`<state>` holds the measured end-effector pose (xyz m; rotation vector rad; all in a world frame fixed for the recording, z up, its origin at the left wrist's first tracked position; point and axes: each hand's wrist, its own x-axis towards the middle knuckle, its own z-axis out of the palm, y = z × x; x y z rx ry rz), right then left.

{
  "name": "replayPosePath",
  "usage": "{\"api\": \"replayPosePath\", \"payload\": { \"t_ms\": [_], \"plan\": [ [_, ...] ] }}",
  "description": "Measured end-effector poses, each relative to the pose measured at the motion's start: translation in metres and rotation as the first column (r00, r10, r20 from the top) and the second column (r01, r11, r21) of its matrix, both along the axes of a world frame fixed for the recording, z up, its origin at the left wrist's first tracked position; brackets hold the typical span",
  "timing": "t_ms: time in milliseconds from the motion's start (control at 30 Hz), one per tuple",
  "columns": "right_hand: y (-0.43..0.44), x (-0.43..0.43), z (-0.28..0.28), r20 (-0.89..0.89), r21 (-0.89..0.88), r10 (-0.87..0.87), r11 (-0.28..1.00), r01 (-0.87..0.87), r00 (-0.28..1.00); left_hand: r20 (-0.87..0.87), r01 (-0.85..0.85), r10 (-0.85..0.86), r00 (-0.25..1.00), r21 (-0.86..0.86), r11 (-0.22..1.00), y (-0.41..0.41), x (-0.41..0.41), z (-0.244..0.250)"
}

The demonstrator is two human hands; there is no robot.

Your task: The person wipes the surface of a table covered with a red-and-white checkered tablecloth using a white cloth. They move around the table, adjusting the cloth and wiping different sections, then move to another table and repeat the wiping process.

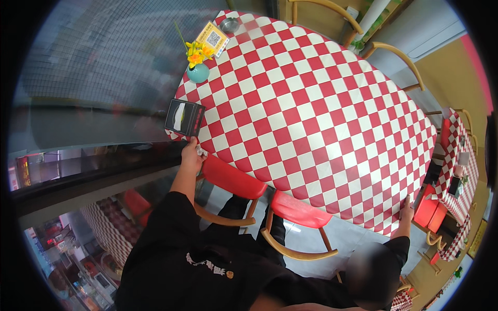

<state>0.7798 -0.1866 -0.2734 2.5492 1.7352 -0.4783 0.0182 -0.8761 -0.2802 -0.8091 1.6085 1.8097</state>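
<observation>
A dining table [295, 105] with a red-and-white checked cloth fills the middle of the view. At its near left corner is my left hand [191, 155], its thumb against a black tissue box [186, 117]. A crumpled white tissue [201, 151] shows at the fingers of that hand. My right hand [407, 213] grips the table's edge near the right corner, thumb on top and fingers hidden below. A white tissue stands out of the box's slot.
A teal vase [198, 73] with yellow flowers, a printed code card [213, 39] and an ashtray [229, 25] line the left side by the window. Two red-seated chairs [233, 179] [299, 210] stand before me. Wooden chairs [400, 58] stand beyond, and another checked table [463, 171] is at right.
</observation>
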Motion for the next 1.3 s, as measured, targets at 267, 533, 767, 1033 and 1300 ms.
{"api": "replayPosePath", "payload": {
  "t_ms": [267,533,767,1033,1300],
  "plan": [
    [0.013,0.027,-0.023,-0.282,-0.066,-0.158,0.987,0.146,0.946,-0.042,0.008,-0.005,0.999,0.059,0.998,-0.007,0.000,-0.014],
    [-0.007,-0.002,-0.005,-0.367,-0.053,-0.095,0.995,0.082,0.925,-0.088,0.008,-0.001,0.996,0.083,0.997,-0.008,-0.001,-0.012],
    [-0.018,-0.007,-0.002,-0.308,-0.047,-0.094,0.995,0.084,0.947,-0.076,-0.006,0.013,0.997,0.091,0.996,-0.008,0.001,-0.008],
    [-0.010,0.006,-0.010,-0.286,-0.034,-0.026,0.999,0.017,0.958,-0.077,-0.066,0.071,0.994,0.072,0.995,0.008,0.003,0.004],
    [0.010,0.026,-0.031,-0.144,-0.041,-0.019,0.999,0.013,0.989,-0.172,-0.086,0.135,0.976,0.266,0.960,0.001,0.004,-0.017]
  ]
}}
